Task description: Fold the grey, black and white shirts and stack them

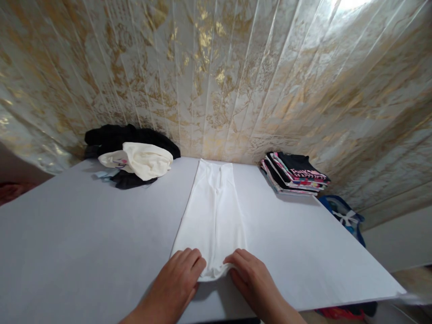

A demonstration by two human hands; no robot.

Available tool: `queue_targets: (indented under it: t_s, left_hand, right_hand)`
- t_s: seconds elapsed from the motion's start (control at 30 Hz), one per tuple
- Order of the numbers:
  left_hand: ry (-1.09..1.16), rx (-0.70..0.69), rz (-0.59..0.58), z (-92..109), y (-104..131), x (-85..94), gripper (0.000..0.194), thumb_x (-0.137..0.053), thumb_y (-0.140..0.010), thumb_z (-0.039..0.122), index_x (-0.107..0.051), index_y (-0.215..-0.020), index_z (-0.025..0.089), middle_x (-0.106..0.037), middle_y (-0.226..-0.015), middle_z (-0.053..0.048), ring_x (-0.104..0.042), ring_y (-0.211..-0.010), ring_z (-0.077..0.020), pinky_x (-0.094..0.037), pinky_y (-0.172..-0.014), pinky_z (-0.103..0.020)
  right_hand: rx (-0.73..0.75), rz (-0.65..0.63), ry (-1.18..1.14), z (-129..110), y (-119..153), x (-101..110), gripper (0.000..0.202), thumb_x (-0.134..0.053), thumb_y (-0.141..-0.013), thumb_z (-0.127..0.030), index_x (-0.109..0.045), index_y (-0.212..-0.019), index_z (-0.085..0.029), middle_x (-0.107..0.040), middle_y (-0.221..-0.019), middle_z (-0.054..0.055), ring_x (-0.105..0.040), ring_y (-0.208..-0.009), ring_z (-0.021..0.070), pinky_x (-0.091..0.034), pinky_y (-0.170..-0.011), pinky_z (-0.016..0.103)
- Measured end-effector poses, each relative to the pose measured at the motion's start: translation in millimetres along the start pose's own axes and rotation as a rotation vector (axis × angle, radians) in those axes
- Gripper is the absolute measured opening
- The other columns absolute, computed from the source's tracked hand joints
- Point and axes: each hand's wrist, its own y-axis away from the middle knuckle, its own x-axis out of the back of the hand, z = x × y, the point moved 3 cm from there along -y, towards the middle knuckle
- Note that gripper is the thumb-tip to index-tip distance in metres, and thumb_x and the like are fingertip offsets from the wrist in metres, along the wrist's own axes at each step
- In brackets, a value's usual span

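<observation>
A white garment [212,211] lies flat and lengthwise on the white table, with a seam or zip line running down its middle. Its far end reaches the back of the table. At its near end, my left hand [178,279] grips the left corner, fingers curled over the fabric. My right hand [251,274] pinches the right corner of the same edge, which is slightly lifted and bunched between the hands. The thumbs are partly hidden.
On the back left is a loose pile of black clothes [135,133] with a cream garment [148,159] on top. A stack of folded shirts [293,173] stands at the back right. Beyond the table's right edge sits a blue-edged bag [344,216]. A gold-patterned curtain [216,81] hangs behind.
</observation>
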Motion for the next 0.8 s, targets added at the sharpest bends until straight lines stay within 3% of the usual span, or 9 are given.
queue_targets:
  t_s: [0.17,0.33,0.47,0.57,0.67,0.8]
  left_hand:
    - [0.197,0.132,-0.003,-13.4,-17.6,21.5,0.038,-0.043,-0.074,0.005,-0.054,-0.105,0.023,-0.063,-0.106,-0.005,-0.057,-0.1,-0.0234,-0.042,-0.088,-0.035]
    - [0.397,0.325,-0.058,-41.8,-44.9,47.0,0.024,-0.04,-0.087,0.028,-0.053,-0.106,0.021,-0.066,-0.088,-0.003,-0.063,-0.078,-0.0203,-0.044,-0.072,-0.03]
    - [0.437,0.336,-0.106,-53.1,-41.6,48.0,0.048,-0.057,-0.078,0.048,-0.051,-0.118,0.021,-0.065,-0.112,-0.009,-0.062,-0.102,-0.0255,-0.044,-0.086,-0.031]
    - [0.406,0.304,-0.122,-55.9,-31.7,44.3,0.043,-0.059,-0.074,0.04,-0.053,-0.113,0.022,-0.063,-0.12,-0.008,-0.059,-0.11,-0.0263,-0.042,-0.091,-0.031]
    - [0.363,0.312,-0.143,-59.9,-27.4,41.5,0.024,-0.05,-0.078,0.035,-0.057,-0.096,0.022,-0.067,-0.101,-0.004,-0.062,-0.092,-0.0237,-0.043,-0.08,-0.03]
    - [0.412,0.246,-0.166,-61.4,-29.0,43.8,0.015,-0.047,-0.079,0.032,-0.057,-0.082,0.021,-0.064,-0.086,-0.001,-0.059,-0.081,-0.0201,-0.039,-0.071,-0.027]
  right_hand:
    - [-0.14,-0.003,-0.165,12.3,-19.5,10.7,0.017,-0.047,-0.091,-0.02,-0.058,-0.102,-0.024,-0.068,-0.093,0.002,-0.063,-0.085,0.0169,-0.045,-0.076,0.027]
    - [-0.263,-0.02,-0.214,30.0,-44.3,20.0,0.03,-0.05,-0.091,-0.031,-0.055,-0.12,-0.024,-0.067,-0.101,0.005,-0.063,-0.083,0.0185,-0.046,-0.076,0.03]
    - [-0.208,-0.1,-0.264,32.1,-43.3,25.0,0.04,-0.057,-0.087,-0.031,-0.053,-0.127,-0.025,-0.063,-0.113,0.006,-0.061,-0.092,0.0196,-0.046,-0.08,0.032]
    - [-0.191,-0.136,-0.285,29.2,-37.2,27.8,0.038,-0.06,-0.084,-0.027,-0.056,-0.122,-0.026,-0.061,-0.115,0.006,-0.059,-0.1,0.02,-0.044,-0.085,0.032]
    - [-0.252,-0.173,-0.273,26.4,-34.6,29.5,0.027,-0.058,-0.084,-0.025,-0.06,-0.111,-0.024,-0.063,-0.106,0.004,-0.059,-0.093,0.0188,-0.043,-0.081,0.03]
    - [-0.268,-0.239,-0.242,21.9,-35.5,33.1,0.008,-0.055,-0.082,-0.02,-0.06,-0.088,-0.021,-0.062,-0.089,0.002,-0.056,-0.084,0.0172,-0.04,-0.073,0.027]
